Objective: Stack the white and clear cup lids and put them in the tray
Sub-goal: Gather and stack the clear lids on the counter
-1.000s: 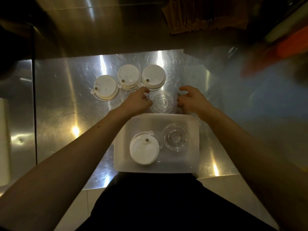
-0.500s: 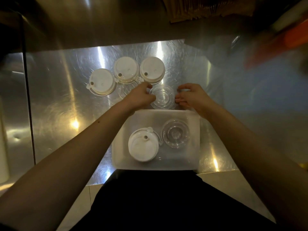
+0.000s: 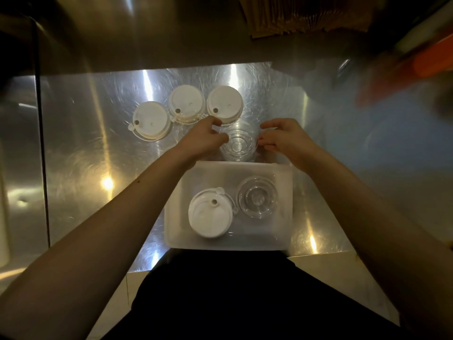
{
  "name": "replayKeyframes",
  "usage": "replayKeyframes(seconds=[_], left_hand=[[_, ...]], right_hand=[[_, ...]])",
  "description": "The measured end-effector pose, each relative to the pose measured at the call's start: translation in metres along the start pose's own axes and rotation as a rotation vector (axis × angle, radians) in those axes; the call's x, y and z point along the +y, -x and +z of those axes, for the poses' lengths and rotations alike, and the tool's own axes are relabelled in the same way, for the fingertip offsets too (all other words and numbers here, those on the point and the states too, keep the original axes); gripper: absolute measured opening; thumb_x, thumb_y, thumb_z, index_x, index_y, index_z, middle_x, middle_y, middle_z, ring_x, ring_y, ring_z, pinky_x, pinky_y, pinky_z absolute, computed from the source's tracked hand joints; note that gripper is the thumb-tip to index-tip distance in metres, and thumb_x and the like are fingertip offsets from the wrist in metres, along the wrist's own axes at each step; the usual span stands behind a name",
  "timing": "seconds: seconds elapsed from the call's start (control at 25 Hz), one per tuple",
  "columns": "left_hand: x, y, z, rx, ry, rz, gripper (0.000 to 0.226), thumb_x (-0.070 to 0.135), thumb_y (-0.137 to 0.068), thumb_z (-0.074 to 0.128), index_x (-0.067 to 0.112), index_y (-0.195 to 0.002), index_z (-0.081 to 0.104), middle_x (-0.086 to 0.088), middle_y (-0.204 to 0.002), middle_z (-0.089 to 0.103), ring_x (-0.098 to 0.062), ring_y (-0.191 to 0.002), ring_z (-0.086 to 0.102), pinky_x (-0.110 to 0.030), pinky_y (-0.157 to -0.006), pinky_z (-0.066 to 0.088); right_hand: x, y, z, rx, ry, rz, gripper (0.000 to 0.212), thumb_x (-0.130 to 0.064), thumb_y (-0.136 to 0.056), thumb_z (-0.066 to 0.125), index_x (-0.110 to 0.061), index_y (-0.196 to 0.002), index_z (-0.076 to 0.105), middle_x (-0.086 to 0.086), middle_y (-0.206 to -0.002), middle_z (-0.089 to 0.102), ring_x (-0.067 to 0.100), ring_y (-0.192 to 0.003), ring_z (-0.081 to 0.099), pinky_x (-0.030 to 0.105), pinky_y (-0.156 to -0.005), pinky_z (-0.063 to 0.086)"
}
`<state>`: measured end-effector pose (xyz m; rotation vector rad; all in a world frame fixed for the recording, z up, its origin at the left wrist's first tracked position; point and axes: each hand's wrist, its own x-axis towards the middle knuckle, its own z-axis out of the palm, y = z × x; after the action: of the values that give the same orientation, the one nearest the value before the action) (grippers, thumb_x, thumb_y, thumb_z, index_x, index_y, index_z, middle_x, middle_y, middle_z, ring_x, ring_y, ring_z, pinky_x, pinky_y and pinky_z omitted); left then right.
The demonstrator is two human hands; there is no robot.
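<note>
While both forearms are extended over the bench (image 3: 78,148), the left hand (image 3: 201,141) and the right hand (image 3: 285,139) are positioned on either side of a stack of clear lids (image 3: 237,143), which stands on the steel surface just beyond the far edge of the tray (image 3: 171,227). The left hand is partly curled, with its fingertips (image 3: 224,137) at the left rim of the clear stack; actual contact cannot be confirmed. The right hand is loosely curled, with a narrow span between thumb and fingers, and its fingertips (image 3: 261,139) are placed just beside the right rim of the same stack; whether a grip has been made cannot be told.

Three white lids are laid in a row toward the far edge of the bench: a left white lid (image 3: 151,123), a middle white lid (image 3: 186,104) and a right white lid (image 3: 225,104). The middle and right lids are set just beside one another, and the left lid is set slightly nearer. The right white lid is located just beyond the left hand.

The tray is placed at the near edge of the bench. Inside it, a stack of white lids (image 3: 210,215) is seated in the left half, and a second stack of clear lids (image 3: 257,200) is seated in the right half, just beside it.

Blurred orange objects (image 3: 416,65) are visible at the far right corner.
</note>
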<state>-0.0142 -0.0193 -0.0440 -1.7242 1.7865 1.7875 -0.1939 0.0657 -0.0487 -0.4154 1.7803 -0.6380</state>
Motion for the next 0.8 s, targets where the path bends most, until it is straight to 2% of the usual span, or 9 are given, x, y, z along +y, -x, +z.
replayKeyframes(seconds=[0.12,0.2,0.28,0.36,0.44,0.56,0.6,0.72,0.8], left_hand=[[-0.003,0.003,-0.007,0.037,0.048,0.003,0.05,0.018,-0.087,0.059,0.013,-0.136,0.049,-0.01,-0.111,0.064,-0.02,-0.092,0.063,-0.034,-0.086,0.054],[-0.005,0.005,-0.013,0.054,0.069,0.003,0.051,0.019,-0.087,0.06,0.014,-0.136,0.049,-0.009,-0.113,0.063,-0.023,-0.102,0.063,-0.042,-0.096,0.054],[-0.01,0.009,-0.022,0.069,0.093,-0.003,0.051,0.02,-0.086,0.061,0.014,-0.135,0.05,-0.011,-0.118,0.062,-0.025,-0.107,0.063,-0.046,-0.099,0.052],[-0.014,0.011,-0.029,0.094,0.117,-0.017,0.05,0.021,-0.086,0.061,0.012,-0.135,0.05,-0.013,-0.123,0.061,-0.027,-0.11,0.062,-0.047,-0.101,0.051],[-0.018,0.015,-0.037,0.125,0.126,-0.025,0.051,0.02,-0.088,0.06,0.009,-0.137,0.05,-0.014,-0.129,0.06,-0.028,-0.113,0.061,-0.046,-0.101,0.051],[-0.024,0.018,-0.044,0.164,0.135,-0.026,0.053,0.018,-0.09,0.059,0.003,-0.14,0.048,-0.014,-0.133,0.058,-0.026,-0.116,0.058,-0.046,-0.104,0.049],[-0.026,0.019,-0.046,0.172,0.142,-0.026,0.052,0.016,-0.09,0.059,0.002,-0.139,0.049,-0.014,-0.131,0.059,-0.025,-0.115,0.058,-0.047,-0.104,0.049],[-0.036,0.02,-0.052,0.201,0.177,-0.04,0.035,0.013,-0.089,0.058,0.005,-0.122,0.06,-0.011,-0.115,0.061,-0.025,-0.105,0.06,-0.05,-0.101,0.05],[-0.04,0.02,-0.055,0.212,0.191,-0.054,0.041,0.013,-0.089,0.057,0.001,-0.129,0.057,-0.012,-0.122,0.063,-0.025,-0.107,0.062,-0.044,-0.099,0.052]], right_hand=[[-0.006,0.001,0.003,-0.001,0.016,-0.029,0.039,0.001,-0.084,0.058,-0.006,-0.123,0.059,0.036,-0.108,0.068,0.032,-0.084,0.069,0.054,-0.094,0.055],[-0.01,-0.001,0.007,0.0,0.034,-0.058,0.038,0.0,-0.085,0.059,-0.005,-0.122,0.06,0.033,-0.108,0.069,0.029,-0.088,0.071,0.044,-0.092,0.059],[-0.015,-0.004,0.015,-0.007,0.055,-0.08,0.034,-0.002,-0.086,0.059,-0.007,-0.12,0.063,0.027,-0.11,0.07,0.029,-0.099,0.071,0.04,-0.094,0.058],[-0.019,-0.006,0.024,-0.014,0.077,-0.084,0.025,-0.003,-0.087,0.06,-0.009,-0.109,0.067,0.023,-0.111,0.07,0.03,-0.105,0.069,0.04,-0.096,0.057],[-0.025,-0.007,0.035,-0.027,0.092,-0.094,0.015,-0.002,-0.087,0.058,-0.005,-0.096,0.069,0.028,-0.107,0.069,0.029,-0.102,0.069,0.043,-0.097,0.056],[-0.03,-0.012,0.052,-0.021,0.14,-0.112,0.014,-0.006,-0.089,0.057,-0.005,-0.091,0.07,0.024,-0.099,0.071,0.03,-0.099,0.07,0.045,-0.096,0.057],[-0.031,-0.013,0.056,-0.023,0.141,-0.115,0.015,-0.007,-0.089,0.056,-0.004,-0.091,0.07,0.021,-0.096,0.071,0.031,-0.1,0.071,0.044,-0.095,0.058],[-0.032,-0.02,0.067,-0.052,0.143,-0.131,0.026,-0.004,-0.09,0.054,0.015,-0.104,0.063,0.017,-0.087,0.064,0.027,-0.093,0.071,0.044,-0.094,0.057],[-0.032,-0.024,0.073,-0.057,0.151,-0.134,0.028,-0.003,-0.089,0.053,0.018,-0.106,0.06,0.017,-0.086,0.062,0.023,-0.087,0.066,0.045,-0.094,0.055]])
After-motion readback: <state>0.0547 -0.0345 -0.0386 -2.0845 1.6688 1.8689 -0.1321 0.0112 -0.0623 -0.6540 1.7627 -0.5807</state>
